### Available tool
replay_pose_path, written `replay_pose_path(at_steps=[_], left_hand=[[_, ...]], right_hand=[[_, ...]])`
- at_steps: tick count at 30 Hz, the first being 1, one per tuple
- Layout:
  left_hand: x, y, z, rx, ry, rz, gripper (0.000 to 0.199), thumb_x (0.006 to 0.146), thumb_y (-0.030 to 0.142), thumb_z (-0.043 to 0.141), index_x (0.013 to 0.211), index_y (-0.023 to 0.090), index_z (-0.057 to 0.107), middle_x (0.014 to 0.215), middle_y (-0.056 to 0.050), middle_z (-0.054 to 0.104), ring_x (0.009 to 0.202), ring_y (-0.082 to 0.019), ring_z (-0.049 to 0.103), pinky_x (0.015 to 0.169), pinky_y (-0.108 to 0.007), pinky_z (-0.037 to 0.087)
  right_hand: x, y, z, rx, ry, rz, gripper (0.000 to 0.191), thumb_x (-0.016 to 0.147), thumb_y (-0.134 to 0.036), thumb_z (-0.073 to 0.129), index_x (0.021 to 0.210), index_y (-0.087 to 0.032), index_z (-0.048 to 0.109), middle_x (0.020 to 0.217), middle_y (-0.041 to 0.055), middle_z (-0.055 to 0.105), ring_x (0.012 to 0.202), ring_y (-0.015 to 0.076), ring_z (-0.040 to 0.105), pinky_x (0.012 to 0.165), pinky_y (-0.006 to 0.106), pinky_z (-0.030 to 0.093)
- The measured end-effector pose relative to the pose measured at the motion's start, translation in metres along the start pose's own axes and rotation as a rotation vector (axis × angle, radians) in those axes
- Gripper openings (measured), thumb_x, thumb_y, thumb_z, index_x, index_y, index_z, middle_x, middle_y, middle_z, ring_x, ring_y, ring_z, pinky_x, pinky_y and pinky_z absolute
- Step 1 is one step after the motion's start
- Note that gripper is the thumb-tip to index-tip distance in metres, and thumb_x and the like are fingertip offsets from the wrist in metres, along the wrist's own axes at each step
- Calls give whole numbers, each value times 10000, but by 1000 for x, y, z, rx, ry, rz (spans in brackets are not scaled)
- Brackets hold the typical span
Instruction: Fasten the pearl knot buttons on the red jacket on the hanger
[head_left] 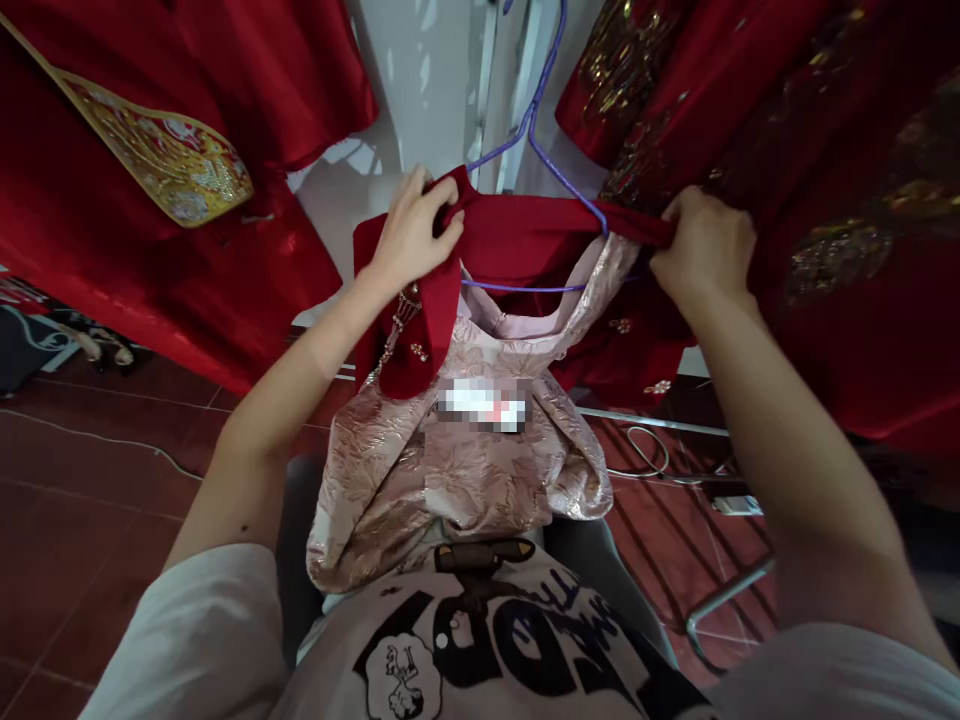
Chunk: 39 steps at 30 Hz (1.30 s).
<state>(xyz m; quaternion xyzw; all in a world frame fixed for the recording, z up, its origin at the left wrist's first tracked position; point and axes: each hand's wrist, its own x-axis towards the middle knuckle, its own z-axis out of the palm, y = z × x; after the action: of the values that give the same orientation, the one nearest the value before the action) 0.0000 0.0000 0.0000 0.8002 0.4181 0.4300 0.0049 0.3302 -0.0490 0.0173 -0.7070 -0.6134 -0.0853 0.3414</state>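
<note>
A pink brocade dress [487,460] with a metallic leaf pattern hangs in front of me on a purple wire hanger [534,112]. Over its shoulders lies a dark red shawl-like garment [525,235] with small beaded ornaments. My left hand [421,222] pinches this red cloth near the hanger's left shoulder. My right hand [705,245] grips the cloth's other end, beyond the hanger's right arm, so the upper edge stretches between both hands. A beaded tassel [397,325] dangles below my left wrist. A blurred patch covers part of the dress front.
Red garments with gold embroidery hang at the left [187,160] and right [810,200]. Behind the hanger stand a pale wall and a metal rack post [517,90]. A white cable [649,450], a power strip [736,505] and a bent metal tube [720,610] are low at the right, above red floor tiles.
</note>
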Motion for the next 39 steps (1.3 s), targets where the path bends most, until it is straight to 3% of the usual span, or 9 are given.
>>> replay_pose_path(at_steps=[3,8,12,19,22,25,28,32,39], left_hand=[[-15,5,16,14,141,-36,314,918,563,670,954,259,595,1116,-141,594,1242,-395,517,1062,-553,403],[-20,14,27,31,173,-133,263,960,517,646,976,260,594,1187,-143,583,1267,-385,473,1077,-569,353],[-21,15,33,-7,202,-154,267,945,496,674,997,249,588,1218,-150,569,1319,-405,441,1101,-581,349],[-29,11,26,103,295,-86,260,891,416,764,970,248,582,1195,-127,554,1323,-408,484,1092,-589,416],[-42,19,24,172,393,-60,202,897,338,752,941,240,581,1262,-123,537,1318,-390,505,1094,-596,428],[-63,35,33,168,490,-162,118,935,253,686,975,239,576,1198,-110,569,1251,-346,566,1072,-561,461],[-83,55,45,27,386,-284,160,945,178,636,1057,257,553,1001,-62,617,1005,-274,663,947,-476,538],[-94,75,53,-165,166,-175,297,948,136,618,1175,300,518,1033,-50,639,920,-246,692,863,-435,571],[-101,66,63,-281,263,-174,368,1012,210,620,1317,301,435,1185,-87,638,1094,-231,698,974,-410,575]], right_hand=[[-18,-8,5,54,-85,-42,466,586,-14,692,780,-265,351,821,63,631,950,293,633,931,484,435],[-15,-19,19,269,-190,-137,396,699,-161,735,711,-272,355,635,-27,473,827,244,604,879,443,483],[-11,-50,35,483,-254,-170,407,853,-452,733,698,-273,402,651,-25,463,764,206,565,765,383,520],[-53,-118,41,817,-444,-283,489,817,-722,723,846,-275,527,827,2,560,891,213,591,776,368,559],[-58,-112,37,820,-473,-246,495,786,-712,761,900,-282,544,853,4,581,890,221,603,765,378,566],[-61,-99,40,804,-494,-223,486,766,-663,805,930,-295,533,853,1,603,867,227,608,758,394,571],[-68,-94,45,813,-514,-221,483,779,-661,787,967,-307,519,833,-4,610,842,231,617,753,407,578],[-77,-94,45,899,-556,-221,479,786,-665,757,997,-313,511,876,1,630,863,228,633,794,408,581],[-92,-79,52,1123,-557,-181,441,832,-648,690,1054,-299,536,1013,9,668,1005,188,671,919,354,558]])
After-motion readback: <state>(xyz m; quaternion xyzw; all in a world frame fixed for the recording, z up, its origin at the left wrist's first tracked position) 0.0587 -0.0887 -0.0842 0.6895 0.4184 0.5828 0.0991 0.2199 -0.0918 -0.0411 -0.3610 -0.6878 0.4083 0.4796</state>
